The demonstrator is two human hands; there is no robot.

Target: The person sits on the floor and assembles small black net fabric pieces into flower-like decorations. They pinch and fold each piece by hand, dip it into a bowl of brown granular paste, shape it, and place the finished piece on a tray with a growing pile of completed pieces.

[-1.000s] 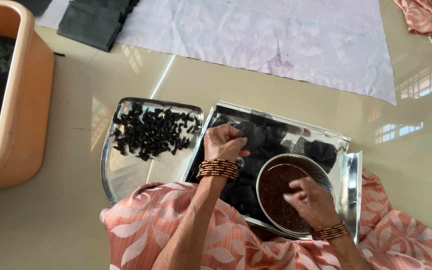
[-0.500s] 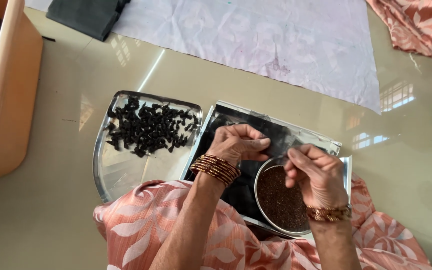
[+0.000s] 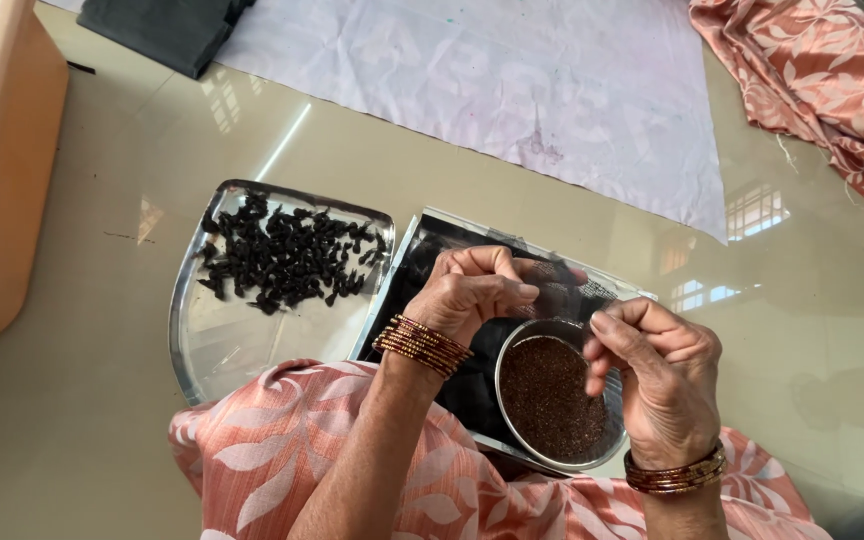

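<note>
My left hand (image 3: 472,292) is raised over a steel tray (image 3: 407,262) of flat dark leaf pieces, its fingers closed on a thin dark leaf piece (image 3: 564,290). My right hand (image 3: 657,385) hovers just right of it, over the rim of a round steel bowl (image 3: 512,440) filled with brown granules (image 3: 550,398). Its fingers are curled together close to the leaf's edge; I cannot see whether they pinch anything. Both wrists wear stacked bangles.
A second steel tray (image 3: 217,350) on the left holds several small black rolled pieces (image 3: 287,258). An orange tub (image 3: 2,170) stands at far left. A white cloth (image 3: 482,90) lies beyond on the glossy floor, with dark folded fabric (image 3: 157,30) and patterned peach cloth (image 3: 832,90).
My left hand has lifted off the dark leaves with a piece in it. My right hand has risen from the bowl and come up beside it.
</note>
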